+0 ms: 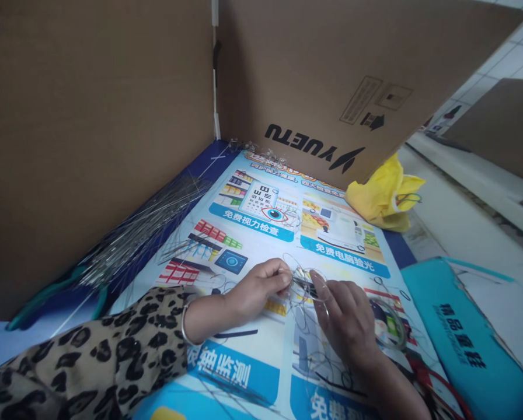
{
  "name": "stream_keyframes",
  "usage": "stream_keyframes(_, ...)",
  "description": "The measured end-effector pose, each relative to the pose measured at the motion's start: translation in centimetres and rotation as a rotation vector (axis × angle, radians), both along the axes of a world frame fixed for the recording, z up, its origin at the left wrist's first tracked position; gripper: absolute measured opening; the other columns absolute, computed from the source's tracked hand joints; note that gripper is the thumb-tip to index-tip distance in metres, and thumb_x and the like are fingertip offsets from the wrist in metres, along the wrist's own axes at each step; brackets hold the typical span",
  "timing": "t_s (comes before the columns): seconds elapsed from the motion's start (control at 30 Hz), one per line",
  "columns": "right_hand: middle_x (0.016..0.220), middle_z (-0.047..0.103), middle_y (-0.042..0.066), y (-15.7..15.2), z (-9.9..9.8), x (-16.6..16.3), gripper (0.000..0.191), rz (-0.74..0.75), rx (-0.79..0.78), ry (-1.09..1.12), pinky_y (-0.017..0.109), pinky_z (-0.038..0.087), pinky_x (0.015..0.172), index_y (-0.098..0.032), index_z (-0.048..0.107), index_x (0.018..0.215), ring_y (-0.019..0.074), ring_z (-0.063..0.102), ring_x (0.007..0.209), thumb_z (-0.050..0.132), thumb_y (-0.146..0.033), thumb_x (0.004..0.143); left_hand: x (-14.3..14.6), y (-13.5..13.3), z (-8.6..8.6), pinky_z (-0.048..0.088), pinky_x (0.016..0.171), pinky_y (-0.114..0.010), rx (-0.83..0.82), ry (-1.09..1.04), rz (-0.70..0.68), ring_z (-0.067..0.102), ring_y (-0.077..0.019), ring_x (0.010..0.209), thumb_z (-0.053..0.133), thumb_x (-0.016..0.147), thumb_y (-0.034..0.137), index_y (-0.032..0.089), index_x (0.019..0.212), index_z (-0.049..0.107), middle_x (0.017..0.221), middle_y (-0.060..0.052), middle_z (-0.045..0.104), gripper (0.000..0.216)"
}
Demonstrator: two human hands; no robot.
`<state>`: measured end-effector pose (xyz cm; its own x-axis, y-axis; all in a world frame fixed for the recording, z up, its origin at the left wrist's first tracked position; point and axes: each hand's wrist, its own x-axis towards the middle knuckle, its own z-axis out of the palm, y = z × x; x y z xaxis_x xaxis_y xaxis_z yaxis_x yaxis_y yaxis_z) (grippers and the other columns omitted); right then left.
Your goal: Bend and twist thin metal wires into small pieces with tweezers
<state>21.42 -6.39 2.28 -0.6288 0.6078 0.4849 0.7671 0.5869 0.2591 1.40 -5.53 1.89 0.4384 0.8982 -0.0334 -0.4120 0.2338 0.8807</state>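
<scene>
Over the middle of the printed poster, my left hand [256,287], with a metal bangle at the wrist, pinches thin wire between thumb and forefinger. My right hand [348,321] is closed just right of it, with its thumb and forefinger on the same tangle of looped wire [303,309]. Thin loops spread around and below both hands. Something dark and narrow shows between the fingertips, too blurred to identify. A coil of wire [400,332] lies beside my right hand.
Large cardboard panels [90,116] stand left and behind. Long straight wires [143,230] lie at left, near a teal-handled tool [45,300]. A yellow plastic bag [382,195] sits back right, a teal shoe box [471,332] at right. Red handles [445,379] show at lower right.
</scene>
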Motion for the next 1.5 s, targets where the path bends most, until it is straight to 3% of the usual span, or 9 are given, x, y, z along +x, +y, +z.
stream_keyframes(0.27, 0.073, 0.058, 0.003, -0.1, -0.1, 0.3, 0.062, -0.021, 0.043, -0.04, 0.033, 0.033, 0.062, -0.018, 0.032, 0.134, 0.0178, 0.043, 0.067, 0.056, -0.014, 0.077, 0.1, -0.2, 0.2, 0.032, 0.065, -0.025, -0.043, -0.033, 0.005, 0.043, -0.0096, 0.061, 0.054, 0.077, 0.033, 0.015, 0.069, 0.046, 0.063, 0.001, 0.047, 0.022)
stream_keyframes(0.4, 0.068, 0.055, 0.002, 0.1, -0.1, 0.2, 0.055, 0.0, -0.012, 0.001, 0.032, 0.034, 0.062, -0.018, 0.038, 0.13, 0.0166, 0.042, 0.064, 0.055, -0.014, 0.078, 0.2, -0.2, 0.1, 0.032, 0.066, -0.025, -0.015, -0.049, -0.007, 0.043, -0.0101, 0.062, 0.054, 0.077, 0.036, 0.015, 0.069, 0.046, 0.064, 0.0, 0.048, 0.024)
stream_keyframes(0.73, 0.076, 0.061, 0.005, 0.7, -0.8, -0.8, 0.026, 0.077, -0.328, 0.352, 0.028, 0.047, 0.062, -0.017, 0.055, 0.107, 0.0164, 0.056, 0.071, 0.047, -0.018, 0.082, -0.2, 0.0, 0.5, 0.034, 0.067, -0.026, 0.167, 0.078, 0.009, 0.042, -0.0108, 0.065, 0.046, 0.082, 0.039, 0.014, 0.073, 0.048, 0.069, 0.0, 0.046, 0.026)
stream_keyframes(1.1, 0.092, 0.067, 0.004, 0.2, 0.5, -1.3, 0.027, 0.02, -0.796, 0.612, 0.028, 0.05, 0.076, -0.023, 0.06, 0.106, 0.0182, 0.062, 0.089, 0.052, -0.025, 0.08, -0.7, 0.5, 0.4, 0.035, 0.07, -0.024, 0.295, 0.189, 0.008, 0.043, -0.0112, 0.071, 0.041, 0.085, 0.035, 0.014, 0.076, 0.05, 0.072, 0.0, 0.047, 0.025)
stream_keyframes(1.27, 0.096, 0.066, 0.005, 0.2, 0.7, -1.4, 0.027, 0.027, -0.783, 0.643, 0.028, 0.05, 0.074, -0.024, 0.06, 0.105, 0.0185, 0.062, 0.089, 0.053, -0.027, 0.079, -0.8, 0.5, 0.3, 0.036, 0.07, -0.024, 0.324, 0.223, 0.004, 0.044, -0.0112, 0.071, 0.04, 0.086, 0.035, 0.014, 0.077, 0.049, 0.073, 0.0, 0.048, 0.025)
stream_keyframes(1.5, 0.087, 0.065, 0.005, 0.0, 1.5, -1.2, 0.023, 0.0, -0.702, 0.491, 0.028, 0.05, 0.069, -0.022, 0.061, 0.1, 0.0176, 0.061, 0.08, 0.051, -0.025, 0.08, -0.8, 0.8, 0.4, 0.037, 0.069, -0.024, 0.379, 0.302, 0.031, 0.044, -0.0114, 0.071, 0.041, 0.086, 0.034, 0.013, 0.078, 0.051, 0.074, -0.002, 0.048, 0.024)
